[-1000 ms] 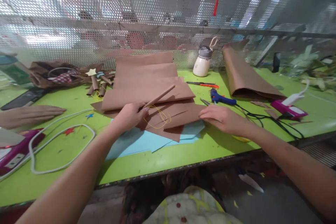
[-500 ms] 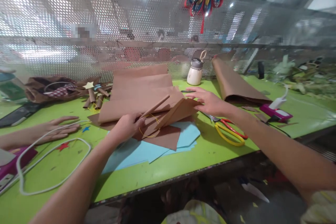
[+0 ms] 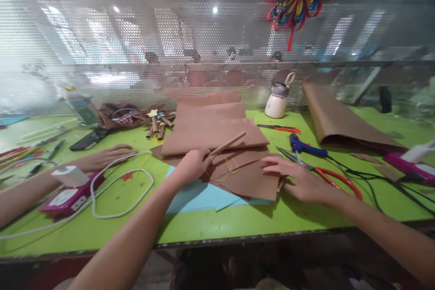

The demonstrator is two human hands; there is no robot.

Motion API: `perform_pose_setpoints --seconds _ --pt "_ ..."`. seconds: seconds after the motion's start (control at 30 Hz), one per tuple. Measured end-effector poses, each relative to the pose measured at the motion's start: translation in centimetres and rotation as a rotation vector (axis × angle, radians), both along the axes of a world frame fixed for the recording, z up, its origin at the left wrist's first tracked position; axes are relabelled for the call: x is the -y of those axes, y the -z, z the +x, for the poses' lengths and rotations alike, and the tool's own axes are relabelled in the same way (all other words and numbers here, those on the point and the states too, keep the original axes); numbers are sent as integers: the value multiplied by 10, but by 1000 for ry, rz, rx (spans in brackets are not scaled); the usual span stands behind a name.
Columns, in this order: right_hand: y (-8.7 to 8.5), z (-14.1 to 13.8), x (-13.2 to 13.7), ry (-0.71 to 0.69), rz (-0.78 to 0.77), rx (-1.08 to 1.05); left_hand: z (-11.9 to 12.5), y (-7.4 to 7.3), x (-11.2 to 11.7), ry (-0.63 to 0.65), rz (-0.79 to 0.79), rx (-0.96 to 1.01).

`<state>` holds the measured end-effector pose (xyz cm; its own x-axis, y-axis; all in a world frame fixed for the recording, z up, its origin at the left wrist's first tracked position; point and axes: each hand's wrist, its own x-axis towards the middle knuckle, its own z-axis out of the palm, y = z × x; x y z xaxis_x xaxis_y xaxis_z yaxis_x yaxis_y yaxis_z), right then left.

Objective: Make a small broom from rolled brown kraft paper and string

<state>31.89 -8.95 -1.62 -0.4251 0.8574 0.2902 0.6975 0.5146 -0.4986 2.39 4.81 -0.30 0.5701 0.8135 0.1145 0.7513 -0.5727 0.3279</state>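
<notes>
My left hand point(image 3: 192, 166) is closed on a thin rolled brown paper tube point(image 3: 227, 144) that slants up to the right, and a loop of yellow string point(image 3: 228, 167) hangs from it. My right hand point(image 3: 299, 177) lies open and flat on the right edge of a pile of brown paper sheets point(image 3: 248, 176). Light blue paper point(image 3: 200, 195) shows under that pile. More folded brown paper point(image 3: 214, 131) is stacked behind it on the green table point(image 3: 220, 222).
Red-handled scissors point(image 3: 336, 180), a blue glue gun point(image 3: 306, 147) with its black cord, and a white bottle point(image 3: 277, 99) are right of the pile. A large brown paper roll point(image 3: 343, 122) lies far right. Another person's hand point(image 3: 102, 157) rests left, near a white cable point(image 3: 112, 190) and magenta device point(image 3: 70, 197).
My right hand came back from the far side of the pile and laid the lifted brown sheet flat. The view swung left and up. My left hand kept the tube.
</notes>
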Motion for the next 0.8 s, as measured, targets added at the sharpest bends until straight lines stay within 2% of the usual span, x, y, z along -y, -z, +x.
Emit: perform_pose_setpoints --seconds 0.1,0.23,0.3,0.4,0.53,0.6,0.67,0.73,0.8 --pt "0 -6 -1 22 80 -44 1 -2 4 -2 -2 -2" --pt "-9 -12 -6 85 152 -166 3 -7 9 20 -21 28" --pt "-12 -10 -8 124 108 -303 4 -8 11 25 -38 47" --pt "-10 -3 -7 169 -39 -524 5 -8 11 38 -47 60" --pt "-3 8 9 170 -244 -732 6 -7 7 72 -48 45" --pt "1 11 18 198 -262 -836 7 -7 6 74 -59 30" --pt "7 12 25 296 -254 -885 8 -8 5 69 -67 24" --pt "12 10 27 402 -255 -896 8 -8 5 62 -64 26" --pt "15 6 23 438 -275 -933 8 -7 4 57 -55 25"
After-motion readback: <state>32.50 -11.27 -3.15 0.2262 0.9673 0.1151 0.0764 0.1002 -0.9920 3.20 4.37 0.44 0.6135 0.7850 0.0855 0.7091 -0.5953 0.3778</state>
